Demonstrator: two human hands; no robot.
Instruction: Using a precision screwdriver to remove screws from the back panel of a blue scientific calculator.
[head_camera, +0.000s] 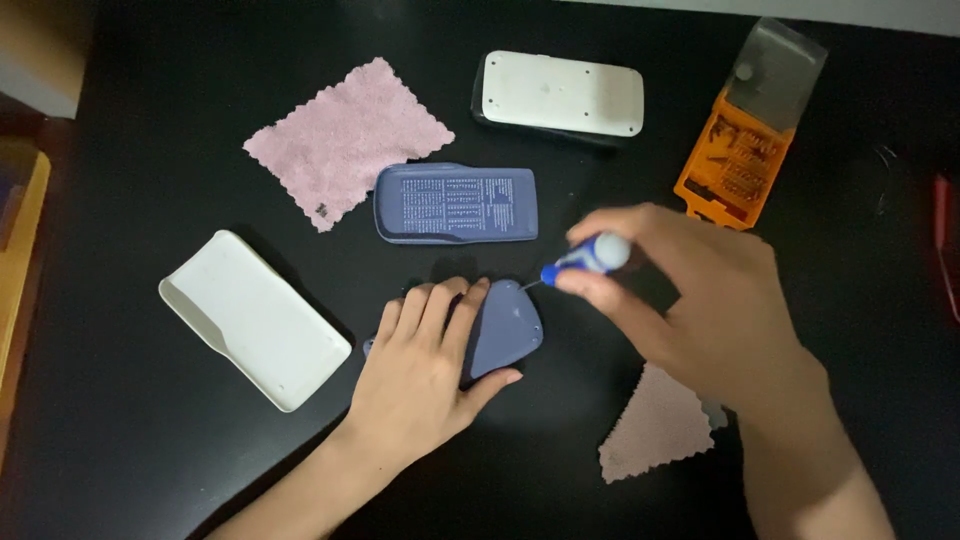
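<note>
1. A slate-blue rounded device casing (505, 332) is lying flat on the dark table, partly covered from the left.
2. A small blue-and-white screwdriver (588, 257) is tilting down, its thin tip meeting the casing's upper right edge.

A black table (150, 450) stands beside a wooden piece (20, 240).

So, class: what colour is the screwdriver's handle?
Blue with a white cap, on the screwdriver in the right hand; head view.
</note>
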